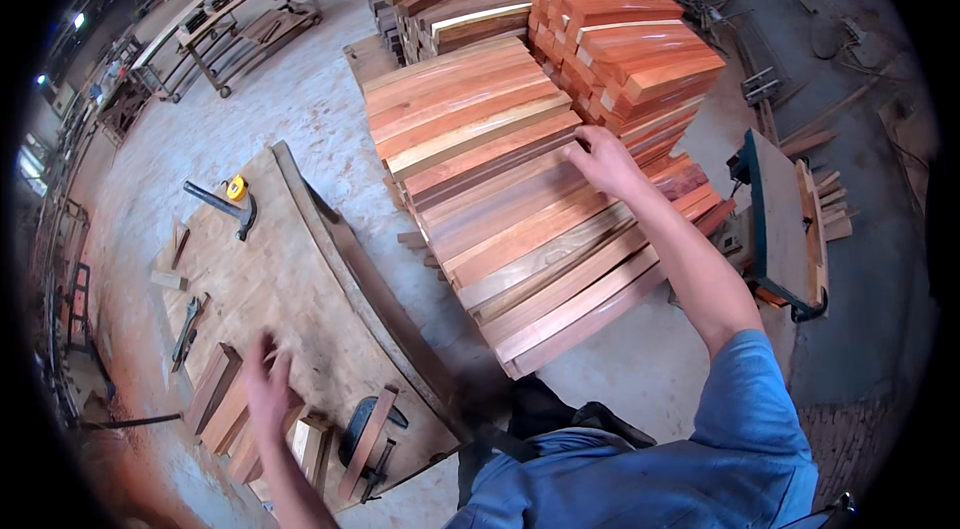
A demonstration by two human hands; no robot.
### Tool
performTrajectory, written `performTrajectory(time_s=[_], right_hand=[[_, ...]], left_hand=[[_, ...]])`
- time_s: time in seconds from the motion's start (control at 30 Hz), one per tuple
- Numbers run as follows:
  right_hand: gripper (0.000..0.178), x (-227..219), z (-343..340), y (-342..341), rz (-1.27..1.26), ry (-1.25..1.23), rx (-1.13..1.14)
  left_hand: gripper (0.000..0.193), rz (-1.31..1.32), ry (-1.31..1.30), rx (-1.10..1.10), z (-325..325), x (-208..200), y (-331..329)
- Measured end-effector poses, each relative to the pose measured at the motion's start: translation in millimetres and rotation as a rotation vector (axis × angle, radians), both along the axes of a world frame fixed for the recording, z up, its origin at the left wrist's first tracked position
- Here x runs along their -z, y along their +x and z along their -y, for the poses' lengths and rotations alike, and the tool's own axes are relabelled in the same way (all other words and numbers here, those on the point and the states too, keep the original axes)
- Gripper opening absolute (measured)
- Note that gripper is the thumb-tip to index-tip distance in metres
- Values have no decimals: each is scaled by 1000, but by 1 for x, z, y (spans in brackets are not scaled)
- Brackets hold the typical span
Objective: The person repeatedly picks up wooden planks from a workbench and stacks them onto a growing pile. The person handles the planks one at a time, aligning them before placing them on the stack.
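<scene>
A broad stack of wooden strips (pixel 540 259), reddish, tan and dark brown, fills the middle. My right hand (pixel 600 164) reaches across it, its fingers curled at the right end of a dark brown wooden strip (pixel 500 169) in the top layer. At the lower left, my left hand (pixel 268 389) hangs with fingers apart and slightly blurred, holding nothing. Beneath it, several wooden blocks (pixel 217 389) lie along the near-left edge of the plywood-topped workbench (pixel 310 299). A narrow wooden piece (pixel 368 444) lies beside a dark clamp (pixel 375 479) near the bench's front corner.
On the bench are a hammer (pixel 240 214), a yellow tape measure (pixel 236 188) and an adjustable wrench (pixel 187 329). A taller pile of red-orange lumber (pixel 625 39) stands behind the stack. To the right is a green-edged machine table (pixel 780 219); wheeled tables (pixel 230 19) stand far left.
</scene>
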State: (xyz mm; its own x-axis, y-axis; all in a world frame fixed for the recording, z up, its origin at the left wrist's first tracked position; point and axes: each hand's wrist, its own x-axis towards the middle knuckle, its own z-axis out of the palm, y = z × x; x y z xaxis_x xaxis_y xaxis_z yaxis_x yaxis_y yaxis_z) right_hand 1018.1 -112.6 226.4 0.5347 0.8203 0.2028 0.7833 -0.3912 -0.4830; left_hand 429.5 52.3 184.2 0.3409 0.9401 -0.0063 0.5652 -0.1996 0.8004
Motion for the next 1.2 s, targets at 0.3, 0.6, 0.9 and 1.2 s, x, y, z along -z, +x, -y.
performTrajectory(time_s=[0.3,0.6,0.9,1.2], right_hand=[[68,25,-50,29,-110,7,101],[69,-5,-18,15,-211,101,12],[64,-15,-115,56,-204,233,81],[59,-16,-118,60,-234,141,225]], left_hand=[[48,94,-63,124,-20,16,272],[36,223,-59,-172,17,-4,289],[39,283,-54,-143,-91,-10,323],[36,487,-183,-223,-76,-26,333]])
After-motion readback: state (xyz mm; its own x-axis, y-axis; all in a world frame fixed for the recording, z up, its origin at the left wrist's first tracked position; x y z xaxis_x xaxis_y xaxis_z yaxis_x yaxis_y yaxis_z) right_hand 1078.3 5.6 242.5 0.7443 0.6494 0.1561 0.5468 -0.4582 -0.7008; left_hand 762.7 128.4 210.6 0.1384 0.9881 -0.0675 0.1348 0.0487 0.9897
